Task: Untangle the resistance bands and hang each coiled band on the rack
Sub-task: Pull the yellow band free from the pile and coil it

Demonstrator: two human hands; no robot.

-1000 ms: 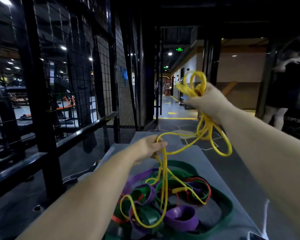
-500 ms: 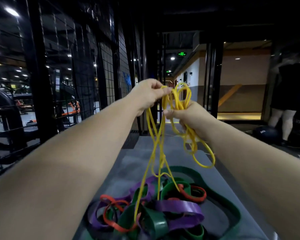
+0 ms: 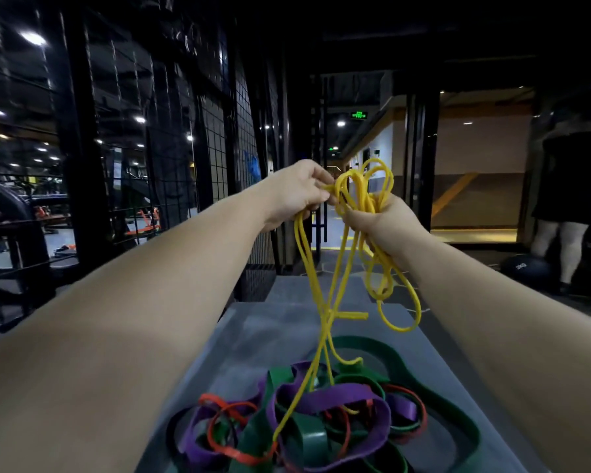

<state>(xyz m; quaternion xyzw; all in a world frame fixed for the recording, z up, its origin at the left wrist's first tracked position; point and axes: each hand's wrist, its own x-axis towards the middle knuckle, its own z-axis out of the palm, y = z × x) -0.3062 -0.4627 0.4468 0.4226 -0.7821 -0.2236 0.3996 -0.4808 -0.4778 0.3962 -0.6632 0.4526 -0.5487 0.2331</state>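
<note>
Yellow band [image 3: 329,314], a thin one, is lifted up in front of the person and held by both hands close together, almost touching. The left hand [image 3: 297,192] pinches one strand at its top between thumb and curled fingers, and from there two strands hang straight down. The right hand [image 3: 382,223] is closed round a bunch of gathered loops; some stick up above the fist and more dangle below it, the lowest hanging free above the bench [image 3: 263,336]. The hanging strands cross in a small knot about halfway down, then run on into the pile [image 3: 307,428] of tangled bands lying on the grey bench, so the yellow band's lower end is still caught among them. In that pile a wide purple band [image 3: 335,399] twists over the middle, a broad green band [image 3: 382,349] sweeps round the far and right side, and a thin red band [image 3: 226,450] loops at the near left. To the left stands a black wire mesh panel [image 3: 243,131]. At the far right a person [image 3: 567,182] in dark clothes stands beside a dark ball [image 3: 526,268] on the floor, and a green exit sign [image 3: 359,115] glows down the corridor.
</note>
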